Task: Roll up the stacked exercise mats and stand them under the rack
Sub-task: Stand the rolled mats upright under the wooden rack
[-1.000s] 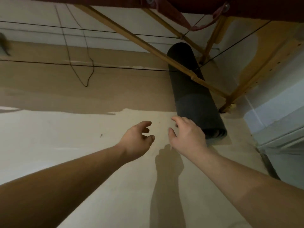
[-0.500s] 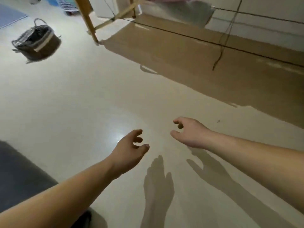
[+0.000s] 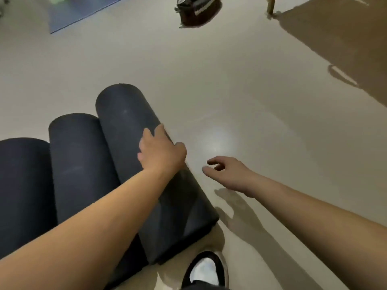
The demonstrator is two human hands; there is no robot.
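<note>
**Asker:** Swinging left and down since half a second ago?

**Describer:** Yes. Now looking onto three dark rolled mats lying side by side, after showing only a dark corner at lower left before. Also shifting the dark basket (image 3: 199, 11) from upper left to the top edge.

**Asker:** Doing what with the hands?

**Describer:** Laying the left hand (image 3: 161, 151) on the right-most roll (image 3: 129, 122), palm down, thumb lying along the top, fingers bending over the side facing the bare floor and gripping it. Hovering the right hand (image 3: 228, 172) near that roll, above the floor, touching nothing, fingers loosely curled and holding nothing. Half a second ago, holding both hands free in the air.

**Asker:** Lying how, those rolls?

**Describer:** Lying flat, not standing. Pressing against the middle roll (image 3: 79, 155) along its length, and that one against the left-most roll (image 3: 23, 185), cut off by the left edge.

**Asker:** Resting on what?

**Describer:** Resting on a smooth pale floor (image 3: 240, 80), reflecting a soft spot of light just beyond the right hand. Giving way to a darker tan patch (image 3: 345, 45) at upper right.

**Asker:** And sitting around them?

**Describer:** Sitting well apart along the top: the basket, a wooden leg (image 3: 271, 6) to its right, a flat blue mat (image 3: 83, 11) at upper left. Peeking in at the bottom edge, just beside the near end of the right-most roll: a black-and-white shoe (image 3: 205, 271). Crossing over and hiding part of the near ends of the rolls: the left forearm (image 3: 94, 222).
</note>
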